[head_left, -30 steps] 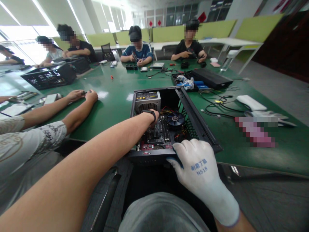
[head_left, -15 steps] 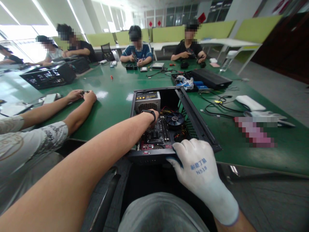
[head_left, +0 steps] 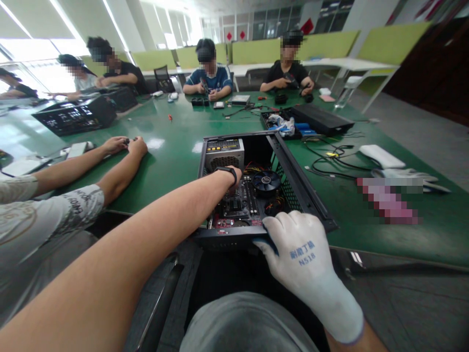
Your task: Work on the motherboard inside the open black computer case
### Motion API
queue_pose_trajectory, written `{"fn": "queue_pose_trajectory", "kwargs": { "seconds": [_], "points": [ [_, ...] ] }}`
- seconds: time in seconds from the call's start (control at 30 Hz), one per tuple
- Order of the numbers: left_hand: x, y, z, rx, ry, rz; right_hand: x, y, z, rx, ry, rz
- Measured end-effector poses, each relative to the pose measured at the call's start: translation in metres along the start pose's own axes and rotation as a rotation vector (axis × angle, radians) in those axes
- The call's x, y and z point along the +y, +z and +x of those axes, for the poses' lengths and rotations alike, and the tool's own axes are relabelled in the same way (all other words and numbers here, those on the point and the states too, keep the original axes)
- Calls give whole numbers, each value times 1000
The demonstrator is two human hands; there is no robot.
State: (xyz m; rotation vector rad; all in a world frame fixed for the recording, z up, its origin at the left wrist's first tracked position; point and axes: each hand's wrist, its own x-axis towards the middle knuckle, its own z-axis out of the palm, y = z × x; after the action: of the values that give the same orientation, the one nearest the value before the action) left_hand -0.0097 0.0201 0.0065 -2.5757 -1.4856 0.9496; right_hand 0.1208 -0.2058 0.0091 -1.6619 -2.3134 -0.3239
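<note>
Reaching into the open case (head_left: 293,168), which sits on the counter (head_left: 176,146) dead ahead of both hands, lid off. Left hand (head_left: 235,178), bare, is down over the motherboard (head_left: 238,205) just beside the cooler fan (head_left: 266,180); its fingers are hidden, so can't tell if it grips anything. Right hand (head_left: 296,249), gloved, clamps the case's near edge. My read: power supply (head_left: 224,151) beyond the left hand, board and fan look seated; wires by the fan look loose, case not closed up.
</note>
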Motion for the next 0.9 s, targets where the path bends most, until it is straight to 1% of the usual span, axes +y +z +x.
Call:
{"fn": "queue_pose_trajectory", "kwargs": {
  "seconds": [0.2, 0.43, 0.67, 0.9],
  "points": [
    [0, 1, 4, -22, -3, -21, 0, 0, -1, -9, -6, 6],
    [2, -3, -3, -9, 3, -25, -1, 0, 0, -5, -2, 1],
    [2, -4, -1, -36, 14, 26, 0, 0, 0, 7, -3, -9],
    [3, -5, -2, -34, 9, -12, 0, 0, 0, 17, -10, -14]
  ]
}}
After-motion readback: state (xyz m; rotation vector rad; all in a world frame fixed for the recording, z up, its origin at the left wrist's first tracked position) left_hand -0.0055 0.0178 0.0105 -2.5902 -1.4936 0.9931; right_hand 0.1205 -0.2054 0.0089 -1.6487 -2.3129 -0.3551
